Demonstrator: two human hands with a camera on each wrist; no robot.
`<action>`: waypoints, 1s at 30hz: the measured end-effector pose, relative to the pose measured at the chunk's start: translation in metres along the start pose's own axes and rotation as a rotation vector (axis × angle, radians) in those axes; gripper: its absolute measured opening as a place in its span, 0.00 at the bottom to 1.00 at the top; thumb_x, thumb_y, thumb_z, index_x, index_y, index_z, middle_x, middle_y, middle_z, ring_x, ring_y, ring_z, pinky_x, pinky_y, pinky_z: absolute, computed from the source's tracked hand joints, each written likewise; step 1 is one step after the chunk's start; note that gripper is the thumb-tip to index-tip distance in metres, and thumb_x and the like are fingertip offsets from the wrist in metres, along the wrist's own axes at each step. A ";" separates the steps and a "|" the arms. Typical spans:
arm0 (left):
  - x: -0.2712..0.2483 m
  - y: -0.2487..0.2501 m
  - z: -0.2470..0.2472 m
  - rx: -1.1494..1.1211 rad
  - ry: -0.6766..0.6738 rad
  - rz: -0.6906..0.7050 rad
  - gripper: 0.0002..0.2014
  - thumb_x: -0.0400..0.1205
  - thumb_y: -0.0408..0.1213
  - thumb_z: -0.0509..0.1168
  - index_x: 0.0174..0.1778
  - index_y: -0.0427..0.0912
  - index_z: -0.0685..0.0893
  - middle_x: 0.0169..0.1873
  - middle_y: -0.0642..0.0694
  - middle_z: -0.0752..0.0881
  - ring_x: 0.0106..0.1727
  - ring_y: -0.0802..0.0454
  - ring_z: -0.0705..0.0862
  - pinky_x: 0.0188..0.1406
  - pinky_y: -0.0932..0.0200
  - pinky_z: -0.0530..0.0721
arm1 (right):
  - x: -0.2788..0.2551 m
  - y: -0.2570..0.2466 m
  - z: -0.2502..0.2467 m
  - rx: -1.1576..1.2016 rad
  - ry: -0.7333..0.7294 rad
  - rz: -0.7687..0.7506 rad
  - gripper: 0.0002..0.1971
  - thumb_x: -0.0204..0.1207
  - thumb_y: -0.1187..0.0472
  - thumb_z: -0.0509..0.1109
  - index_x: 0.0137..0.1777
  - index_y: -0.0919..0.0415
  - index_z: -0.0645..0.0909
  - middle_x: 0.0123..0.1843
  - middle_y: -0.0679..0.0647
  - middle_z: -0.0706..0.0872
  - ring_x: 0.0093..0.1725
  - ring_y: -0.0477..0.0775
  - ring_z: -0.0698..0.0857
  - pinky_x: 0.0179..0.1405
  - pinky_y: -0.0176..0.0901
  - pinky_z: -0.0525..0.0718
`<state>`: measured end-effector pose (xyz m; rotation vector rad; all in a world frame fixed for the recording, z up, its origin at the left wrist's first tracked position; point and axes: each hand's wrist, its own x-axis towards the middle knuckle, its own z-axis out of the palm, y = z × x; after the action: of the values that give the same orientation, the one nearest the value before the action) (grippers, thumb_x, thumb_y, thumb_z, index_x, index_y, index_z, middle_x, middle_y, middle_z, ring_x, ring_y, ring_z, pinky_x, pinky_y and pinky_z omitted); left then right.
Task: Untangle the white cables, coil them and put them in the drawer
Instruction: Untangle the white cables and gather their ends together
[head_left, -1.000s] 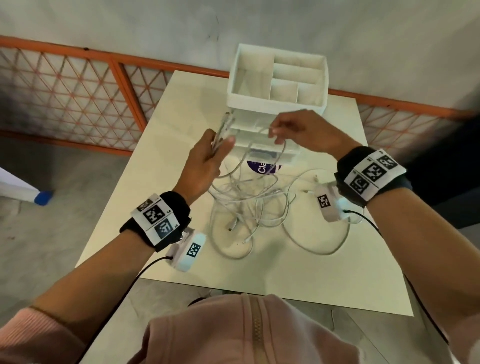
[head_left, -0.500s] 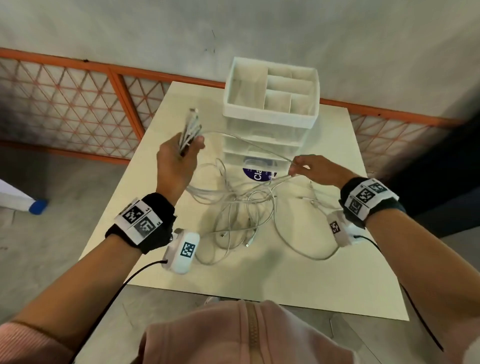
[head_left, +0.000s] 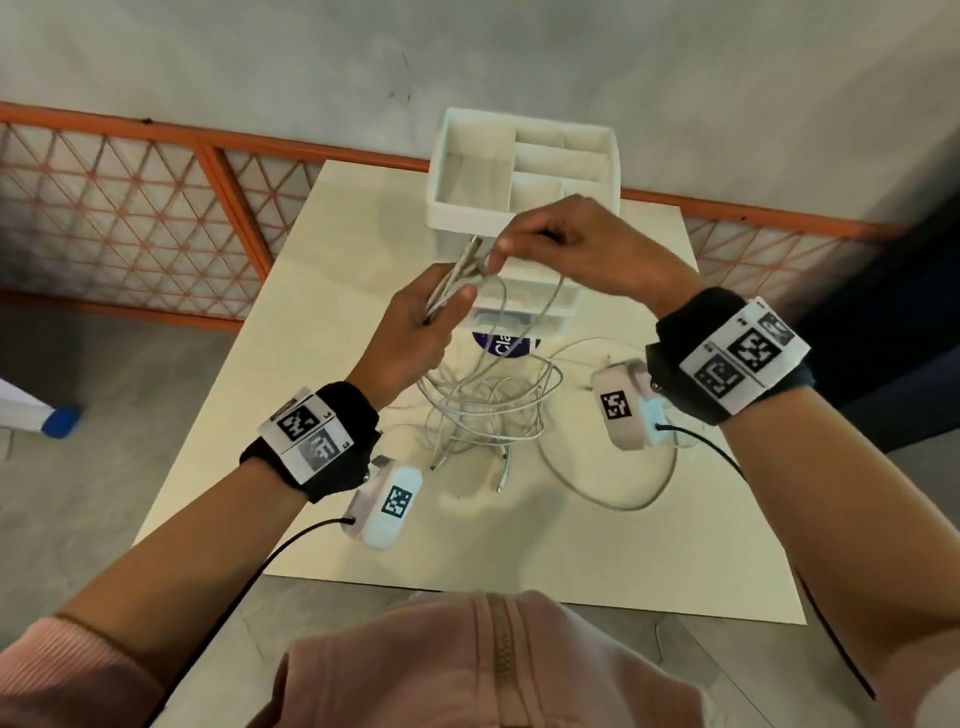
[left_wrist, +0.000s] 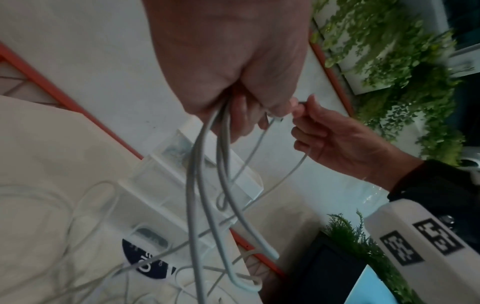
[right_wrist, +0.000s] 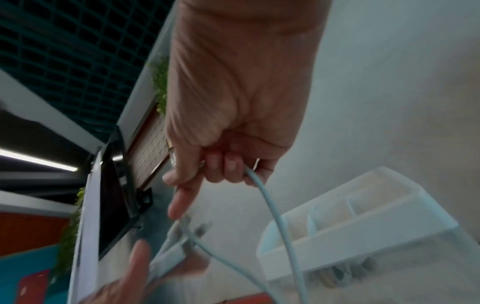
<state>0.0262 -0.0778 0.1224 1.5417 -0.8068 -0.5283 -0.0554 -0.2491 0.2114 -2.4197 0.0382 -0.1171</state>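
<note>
A tangle of white cables (head_left: 488, 410) lies on the cream table (head_left: 519, 540) in front of the white drawer organizer (head_left: 524, 171). My left hand (head_left: 415, 332) is raised over the heap and grips a bundle of cable ends (head_left: 457, 280), with strands hanging down from the fist (left_wrist: 207, 185). My right hand (head_left: 561, 244) has come across to the bundle and holds one cable (right_wrist: 275, 216) in its curled fingers, its forefinger at the plug tips. The cable loops from there back toward the left hand (right_wrist: 135, 269).
The organizer has an open top tray with dividers and clear drawers below, above a dark blue round label (head_left: 506, 345). Loose plugs (head_left: 501, 486) lie near the middle of the table. An orange lattice railing (head_left: 130, 208) runs behind the table. A long cable loop (head_left: 613, 499) trails right.
My right hand rose from low at the right of the heap up to the bundle, drawing a cable with it. My left hand moved right and toward the organizer, still gripping the cable ends.
</note>
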 end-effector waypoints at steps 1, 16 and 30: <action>-0.001 -0.003 0.000 -0.011 -0.023 -0.025 0.08 0.86 0.41 0.59 0.50 0.40 0.77 0.20 0.59 0.63 0.17 0.61 0.59 0.16 0.66 0.59 | -0.001 0.002 -0.003 0.040 0.025 0.000 0.13 0.81 0.54 0.65 0.47 0.58 0.89 0.50 0.49 0.91 0.54 0.55 0.87 0.65 0.50 0.78; -0.002 0.007 -0.001 0.150 0.055 0.087 0.15 0.85 0.44 0.61 0.30 0.50 0.78 0.12 0.57 0.68 0.16 0.61 0.61 0.18 0.64 0.61 | -0.010 0.037 0.020 0.125 -0.055 0.139 0.18 0.77 0.49 0.69 0.34 0.64 0.83 0.23 0.53 0.74 0.25 0.44 0.69 0.28 0.33 0.66; -0.009 0.010 -0.015 0.233 0.437 0.294 0.15 0.86 0.43 0.58 0.34 0.42 0.77 0.17 0.61 0.75 0.19 0.60 0.66 0.26 0.61 0.65 | -0.002 0.085 0.056 0.212 -0.122 0.272 0.19 0.72 0.61 0.76 0.61 0.55 0.77 0.55 0.52 0.86 0.47 0.48 0.86 0.50 0.35 0.83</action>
<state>0.0300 -0.0611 0.1334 1.6335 -0.7510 0.1237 -0.0517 -0.2761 0.1135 -2.1820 0.2836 0.1435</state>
